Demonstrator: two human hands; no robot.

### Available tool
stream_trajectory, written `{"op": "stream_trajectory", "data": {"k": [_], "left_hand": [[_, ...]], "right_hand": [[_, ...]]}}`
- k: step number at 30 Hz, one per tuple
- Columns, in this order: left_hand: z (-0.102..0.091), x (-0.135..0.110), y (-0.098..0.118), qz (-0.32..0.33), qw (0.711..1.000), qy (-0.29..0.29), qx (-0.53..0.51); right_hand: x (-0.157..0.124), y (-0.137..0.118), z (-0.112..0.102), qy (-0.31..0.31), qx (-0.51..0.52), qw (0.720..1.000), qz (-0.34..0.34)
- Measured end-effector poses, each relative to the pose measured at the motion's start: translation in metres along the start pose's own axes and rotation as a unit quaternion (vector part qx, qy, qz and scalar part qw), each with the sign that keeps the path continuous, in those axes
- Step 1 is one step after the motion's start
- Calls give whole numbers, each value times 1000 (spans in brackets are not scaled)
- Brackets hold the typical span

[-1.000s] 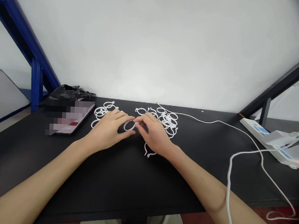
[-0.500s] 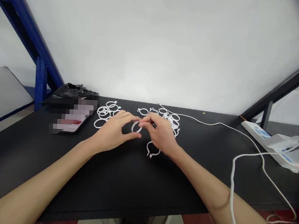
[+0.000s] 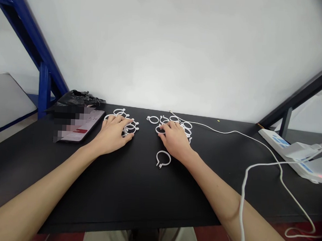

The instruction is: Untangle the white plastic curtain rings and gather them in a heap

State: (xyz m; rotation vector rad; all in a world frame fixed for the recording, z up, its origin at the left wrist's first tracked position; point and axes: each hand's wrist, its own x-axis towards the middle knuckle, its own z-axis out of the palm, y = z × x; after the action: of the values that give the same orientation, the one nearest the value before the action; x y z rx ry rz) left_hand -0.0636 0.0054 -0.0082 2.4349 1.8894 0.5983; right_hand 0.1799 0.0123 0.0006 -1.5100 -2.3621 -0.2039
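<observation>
Several white plastic rings lie in two piles on the black table. My left hand lies flat on the left pile of rings, fingers stretched out and apart. My right hand rests on the right pile of rings, its fingertips touching one ring at the pile's near left edge. A single open ring lies alone on the table just left of my right wrist.
A phone lies left of my left hand, with a black bag behind it. A white cable runs from the right pile to a white power strip at the right. A blue frame stands at the far left.
Both hands held one ring together between them. They have now parted: the left moved to the left pile, the right moved to the right pile, and the ring is no longer held.
</observation>
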Motion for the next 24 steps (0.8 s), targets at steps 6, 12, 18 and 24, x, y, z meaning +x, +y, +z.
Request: {"op": "stream_trajectory", "data": {"k": [6, 12, 18, 24], "left_hand": [[-4, -2, 7, 20, 999, 22, -21], [-12, -4, 22, 62, 991, 62, -102], [-19, -7, 34, 64, 976, 45, -206], [-24, -8, 40, 6, 959, 12, -282]], "right_hand": [[3, 0, -1, -5, 21, 1000, -16], [1, -11, -8, 110, 159, 977, -86], [-2, -25, -10, 137, 279, 938, -154], [-3, -30, -8, 131, 293, 933, -166]]}}
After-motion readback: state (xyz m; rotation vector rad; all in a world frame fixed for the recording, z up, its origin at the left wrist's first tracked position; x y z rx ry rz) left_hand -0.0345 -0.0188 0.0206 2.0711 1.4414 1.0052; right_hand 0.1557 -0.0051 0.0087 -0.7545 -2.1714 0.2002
